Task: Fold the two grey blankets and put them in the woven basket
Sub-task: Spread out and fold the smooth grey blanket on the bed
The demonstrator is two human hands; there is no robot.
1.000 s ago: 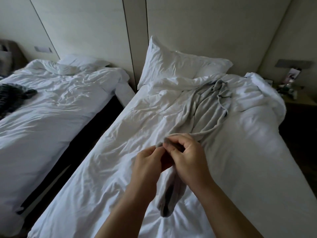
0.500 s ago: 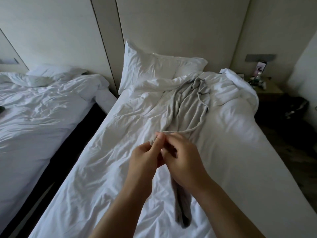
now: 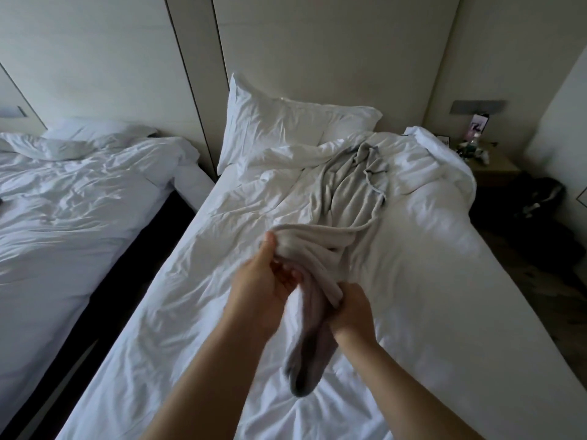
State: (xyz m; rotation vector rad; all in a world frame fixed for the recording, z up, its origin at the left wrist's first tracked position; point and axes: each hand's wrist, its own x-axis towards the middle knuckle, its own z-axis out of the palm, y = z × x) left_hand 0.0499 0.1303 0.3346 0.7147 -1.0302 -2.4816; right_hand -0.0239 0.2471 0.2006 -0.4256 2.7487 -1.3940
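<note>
The fingers (image 3: 287, 277) of the left hand (image 3: 260, 287) are curled, with the thumb raised above them, and pinch an upper edge of the long, soft light-grey fabric blanket (image 3: 349, 198). Just beside it and nearer the person, the right hand (image 3: 354, 308) is closed round a bunched fold of the same cloth. Two grips this near each other on one hem suggest a search along the edge for a corner, so that the cloth can be drawn out flat before any fold.

The blanket lies roped and twisted lengthwise on the wide bed with crumpled white sheets (image 3: 428, 312), its far end up near the plump white pillow (image 3: 286, 122). Its near end droops in a dark tube below the hands. That is probably why it is lifted at the middle: the twist has to be shaken out first.

Folding looks not yet begun. Neither the woven basket nor a second grey blanket is in view. A second white-sheeted bed (image 3: 63, 217) stands to the left across a dark gap, and a cluttered pale wooden nightstand (image 3: 492, 166) stands at the right.
</note>
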